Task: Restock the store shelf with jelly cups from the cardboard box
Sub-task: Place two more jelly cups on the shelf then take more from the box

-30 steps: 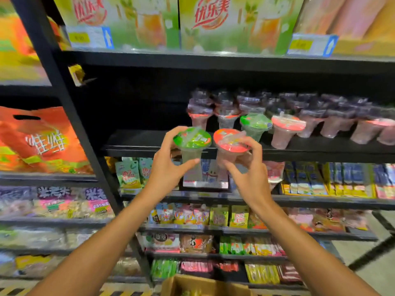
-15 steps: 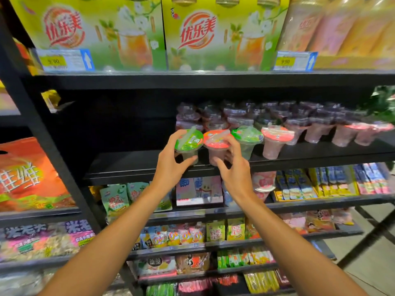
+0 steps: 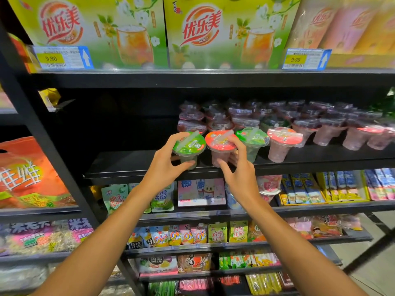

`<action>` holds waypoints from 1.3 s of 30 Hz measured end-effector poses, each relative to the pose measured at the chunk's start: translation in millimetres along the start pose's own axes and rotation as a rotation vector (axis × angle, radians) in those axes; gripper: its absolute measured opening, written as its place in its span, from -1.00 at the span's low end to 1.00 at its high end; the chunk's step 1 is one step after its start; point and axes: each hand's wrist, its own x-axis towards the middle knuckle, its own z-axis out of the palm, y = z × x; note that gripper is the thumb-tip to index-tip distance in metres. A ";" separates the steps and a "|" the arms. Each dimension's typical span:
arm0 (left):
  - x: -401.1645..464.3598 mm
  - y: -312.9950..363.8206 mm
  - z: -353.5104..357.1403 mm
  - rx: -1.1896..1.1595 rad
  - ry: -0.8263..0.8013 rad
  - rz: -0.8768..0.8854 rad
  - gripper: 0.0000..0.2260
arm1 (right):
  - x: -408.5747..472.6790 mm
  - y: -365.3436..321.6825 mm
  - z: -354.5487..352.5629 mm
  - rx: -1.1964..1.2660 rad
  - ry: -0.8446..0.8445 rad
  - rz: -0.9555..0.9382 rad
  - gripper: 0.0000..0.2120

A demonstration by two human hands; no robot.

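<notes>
Front row, middle shelf: two green-lidded jelly cups (image 3: 189, 144) (image 3: 252, 136), two red-lidded jelly cups (image 3: 220, 141) (image 3: 284, 136). Top shelf: two green drink cartons (image 3: 96, 30) (image 3: 230, 30), two price tags (image 3: 62, 57) (image 3: 305, 59). Two hands (image 3: 164, 167) (image 3: 241, 170).

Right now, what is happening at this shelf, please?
A person is restocking a black store shelf with jelly cups. The left hand grips a green-lidded cup and the right hand grips a red-lidded cup. Both cups are at the front edge of the shelf, side by side, left of another green-lidded cup. Rows of cups already fill the shelf behind and to the right. The hands have not yet let go.
</notes>
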 end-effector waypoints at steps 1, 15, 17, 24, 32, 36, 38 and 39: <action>-0.4 0.4 0.5 -0.002 0.000 0.004 -0.35 | 0.4 0.5 -0.3 -0.003 0.000 -0.005 -0.33; 3.8 -3.6 3.3 0.044 0.030 -0.047 -0.33 | 4.6 -0.3 -1.4 -0.035 -0.040 0.000 -0.32; 2.5 -3.2 4.5 0.058 0.036 -0.040 -0.33 | 3.1 -0.3 -2.8 -0.036 -0.054 -0.002 -0.31; 4.0 -0.2 8.9 0.093 0.069 -0.053 -0.33 | 5.6 0.9 -6.9 -0.067 -0.103 -0.016 -0.30; 0.3 5.8 17.3 0.142 0.105 -0.071 -0.29 | 2.8 -5.8 -3.5 -0.054 -0.079 -0.004 -0.24; -4.6 6.2 11.4 0.146 0.053 -0.082 -0.26 | 7.0 -5.5 -2.1 -0.032 -0.050 0.020 -0.23; -4.9 5.9 10.5 0.182 0.068 -0.092 -0.27 | 9.6 -3.5 -3.4 -0.029 -0.077 0.030 -0.23; -4.7 6.3 10.6 0.184 0.070 -0.101 -0.27 | 10.3 -3.2 -4.0 -0.028 -0.086 0.033 -0.23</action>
